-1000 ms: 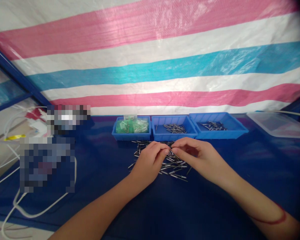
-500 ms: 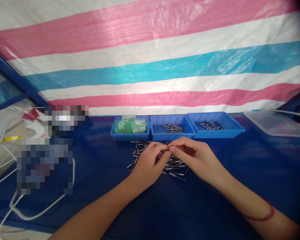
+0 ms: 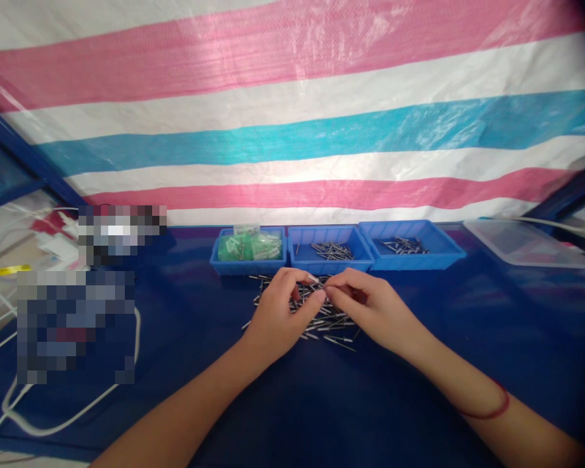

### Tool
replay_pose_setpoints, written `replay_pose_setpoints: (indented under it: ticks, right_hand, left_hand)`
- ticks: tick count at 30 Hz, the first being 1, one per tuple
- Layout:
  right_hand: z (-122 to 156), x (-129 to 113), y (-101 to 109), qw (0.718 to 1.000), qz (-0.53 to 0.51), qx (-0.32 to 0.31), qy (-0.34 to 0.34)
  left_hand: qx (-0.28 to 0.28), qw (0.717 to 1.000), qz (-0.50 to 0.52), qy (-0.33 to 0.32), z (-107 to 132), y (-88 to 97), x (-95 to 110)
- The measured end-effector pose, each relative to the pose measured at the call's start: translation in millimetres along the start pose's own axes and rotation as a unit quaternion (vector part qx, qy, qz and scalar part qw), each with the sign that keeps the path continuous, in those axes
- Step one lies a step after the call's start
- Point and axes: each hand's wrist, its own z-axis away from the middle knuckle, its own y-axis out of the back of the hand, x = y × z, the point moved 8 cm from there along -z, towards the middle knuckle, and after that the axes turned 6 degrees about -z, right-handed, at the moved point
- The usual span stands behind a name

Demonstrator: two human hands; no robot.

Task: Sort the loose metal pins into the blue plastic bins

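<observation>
My left hand (image 3: 280, 312) and my right hand (image 3: 373, 305) meet at the fingertips above a loose pile of blind rivets (image 3: 326, 322) on the dark blue table. Thumb and forefinger of my right hand are pinched together. My left thumb and curled fingers close in from the other side. A small shiny piece, seemingly a rivet (image 3: 312, 278), shows between the fingertips, mostly hidden by them. Behind the hands, the middle blue bin (image 3: 299, 265) and the right blue bin (image 3: 419, 261) contain more rivets.
The left blue bin (image 3: 248, 266) holds green-looking packets. A clear plastic lid (image 3: 526, 244) lies at the back right. White cables (image 3: 78, 416) and blurred-out items are at the left. A striped plastic sheet (image 3: 292, 143) hangs behind the table.
The view has shifted slightly, so the bins and pile sit a little further left. My left forefinger has lifted a bit from its thumb, and a shiny piece now shows beside it.
</observation>
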Motion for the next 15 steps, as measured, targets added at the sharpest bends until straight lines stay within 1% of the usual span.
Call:
replay_pose_setpoints:
  ticks: [2,3,6,8,9,11,13,15]
  right_hand:
    - [-2,12,10,0.992,-0.095,0.056,-0.056]
    - [-3,18,18,0.981,-0.149,0.096,-0.08]
    - [-5,33,46,0.923,-0.302,0.21,-0.113]
    - [-6,42,62,0.886,-0.369,0.253,-0.126]
    - [-7,47,68,0.871,-0.39,0.264,-0.137]
    - [-8,54,72,0.853,-0.417,0.266,-0.163]
    - [-9,56,68,0.85,-0.43,0.243,-0.185]
    - [-9,53,58,0.857,-0.428,0.208,-0.196]
  left_hand:
    - [-0.019,1.0,-0.008,0.004,0,-2.6,1]
    - [-0.031,0.999,-0.015,0.0,0,-4.2,2]
    - [-0.067,0.996,-0.046,-0.046,1,-10.2,9]
    - [-0.095,0.989,-0.075,-0.088,5,-15.4,15]
    - [-0.11,0.984,-0.094,-0.105,7,-18.1,17]
    - [-0.139,0.972,-0.14,-0.129,12,-23.6,19]
    - [-0.162,0.958,-0.185,-0.146,16,-27.9,20]
    - [-0.178,0.947,-0.217,-0.158,18,-31.1,21]
